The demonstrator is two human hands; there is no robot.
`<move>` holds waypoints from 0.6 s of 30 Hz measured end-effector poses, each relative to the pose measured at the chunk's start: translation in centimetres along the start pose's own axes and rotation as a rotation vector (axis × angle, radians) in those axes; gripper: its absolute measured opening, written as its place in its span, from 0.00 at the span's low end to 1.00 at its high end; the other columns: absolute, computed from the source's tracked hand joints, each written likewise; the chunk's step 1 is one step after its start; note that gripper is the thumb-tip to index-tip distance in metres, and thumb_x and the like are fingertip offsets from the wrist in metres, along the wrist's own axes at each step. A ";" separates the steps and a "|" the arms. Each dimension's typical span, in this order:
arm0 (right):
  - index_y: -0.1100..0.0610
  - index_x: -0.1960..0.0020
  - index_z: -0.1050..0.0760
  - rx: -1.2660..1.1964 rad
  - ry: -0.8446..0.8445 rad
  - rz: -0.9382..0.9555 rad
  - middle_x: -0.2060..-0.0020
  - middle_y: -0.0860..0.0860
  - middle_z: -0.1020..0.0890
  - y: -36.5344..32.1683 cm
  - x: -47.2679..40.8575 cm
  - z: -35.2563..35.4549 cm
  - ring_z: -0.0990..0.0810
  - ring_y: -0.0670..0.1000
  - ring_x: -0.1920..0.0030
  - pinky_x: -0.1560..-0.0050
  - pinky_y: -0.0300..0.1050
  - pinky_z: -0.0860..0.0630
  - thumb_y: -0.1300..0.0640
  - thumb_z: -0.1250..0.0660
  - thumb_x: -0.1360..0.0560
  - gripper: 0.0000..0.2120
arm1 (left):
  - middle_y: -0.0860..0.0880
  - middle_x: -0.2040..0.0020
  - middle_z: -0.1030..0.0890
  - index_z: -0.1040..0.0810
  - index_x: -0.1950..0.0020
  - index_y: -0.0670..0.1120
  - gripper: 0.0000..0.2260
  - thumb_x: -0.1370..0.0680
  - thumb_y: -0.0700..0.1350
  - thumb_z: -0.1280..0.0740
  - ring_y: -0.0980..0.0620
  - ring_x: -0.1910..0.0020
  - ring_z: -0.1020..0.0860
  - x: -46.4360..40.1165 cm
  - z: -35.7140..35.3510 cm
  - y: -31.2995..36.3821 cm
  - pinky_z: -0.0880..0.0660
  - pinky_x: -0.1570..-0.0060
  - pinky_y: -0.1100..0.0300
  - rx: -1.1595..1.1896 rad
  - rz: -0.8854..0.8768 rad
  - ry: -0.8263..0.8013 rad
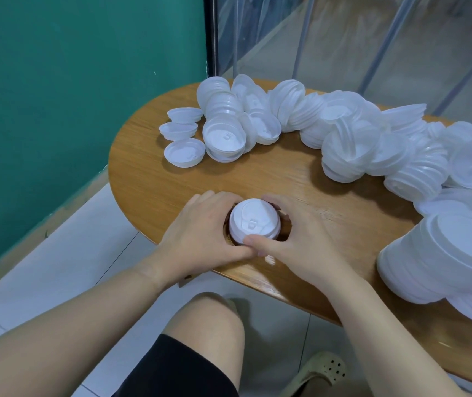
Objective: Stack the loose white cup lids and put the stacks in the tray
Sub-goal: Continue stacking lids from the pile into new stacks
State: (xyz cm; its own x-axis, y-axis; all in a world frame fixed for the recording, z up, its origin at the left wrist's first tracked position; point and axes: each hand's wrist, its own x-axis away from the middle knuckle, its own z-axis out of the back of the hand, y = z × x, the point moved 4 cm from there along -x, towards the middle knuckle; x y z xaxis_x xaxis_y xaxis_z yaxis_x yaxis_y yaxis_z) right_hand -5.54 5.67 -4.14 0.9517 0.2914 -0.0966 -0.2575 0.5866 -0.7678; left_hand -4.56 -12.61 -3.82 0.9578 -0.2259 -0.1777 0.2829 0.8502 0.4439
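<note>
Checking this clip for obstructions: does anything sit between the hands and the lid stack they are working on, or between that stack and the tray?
Nothing blocks the hands: the left hand and right hand already hold the small lid stack from both sides on the wooden table. No tray is in view, so that path cannot be judged.
</note>
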 end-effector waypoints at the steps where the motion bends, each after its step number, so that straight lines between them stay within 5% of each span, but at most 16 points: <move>1: 0.46 0.29 0.26 -0.005 -0.020 -0.012 0.41 0.33 0.25 0.0 -0.1 0.0 0.31 0.24 0.42 0.46 0.19 0.38 0.44 0.18 0.33 0.36 | 0.63 0.48 0.23 0.24 0.38 0.56 0.35 0.36 0.76 0.32 0.60 0.51 0.28 0.0 0.0 0.0 0.30 0.44 0.57 0.000 0.000 0.006; 5: 0.42 0.33 0.26 -0.032 -0.044 -0.021 0.44 0.31 0.25 -0.6 -1.1 0.6 0.29 0.24 0.45 0.48 0.21 0.34 0.42 0.22 0.29 0.27 | 0.63 0.50 0.23 0.24 0.40 0.57 0.32 0.35 0.76 0.32 0.59 0.51 0.28 0.2 -0.1 -0.1 0.31 0.45 0.58 -0.011 0.026 0.050; 9: 0.49 0.42 0.19 -0.092 0.230 0.103 0.48 0.37 0.19 -1.3 -3.7 2.1 0.22 0.35 0.45 0.46 0.35 0.26 0.48 0.28 0.21 0.10 | 0.62 0.52 0.23 0.24 0.44 0.57 0.31 0.35 0.77 0.33 0.57 0.52 0.28 0.2 0.1 -0.3 0.32 0.46 0.57 -0.034 0.101 0.133; 15: 0.60 0.38 0.20 0.477 0.238 0.408 0.45 0.54 0.17 -3.7 -11.1 -0.9 0.20 0.59 0.44 0.46 0.53 0.27 0.55 0.26 0.23 0.16 | 0.61 0.51 0.24 0.25 0.44 0.57 0.28 0.33 0.76 0.34 0.58 0.51 0.28 0.3 -0.1 -0.7 0.30 0.45 0.56 -0.016 0.147 0.170; 18: 0.58 0.40 0.18 0.641 0.108 0.462 0.46 0.53 0.18 -4.9 -14.0 -2.5 0.23 0.58 0.44 0.45 0.50 0.35 0.53 0.29 0.21 0.13 | 0.60 0.53 0.25 0.26 0.46 0.57 0.27 0.32 0.76 0.34 0.58 0.53 0.29 0.2 -0.1 -0.6 0.30 0.46 0.57 -0.023 0.149 0.168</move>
State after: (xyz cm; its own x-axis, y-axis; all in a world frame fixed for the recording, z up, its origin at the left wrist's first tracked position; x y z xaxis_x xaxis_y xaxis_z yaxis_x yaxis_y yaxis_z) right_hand -17.16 -3.13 -0.61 0.7279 0.5555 -0.4021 -0.6445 0.7543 -0.1247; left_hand -4.55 -13.17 -4.19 0.9665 -0.0166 -0.2560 0.1360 0.8793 0.4565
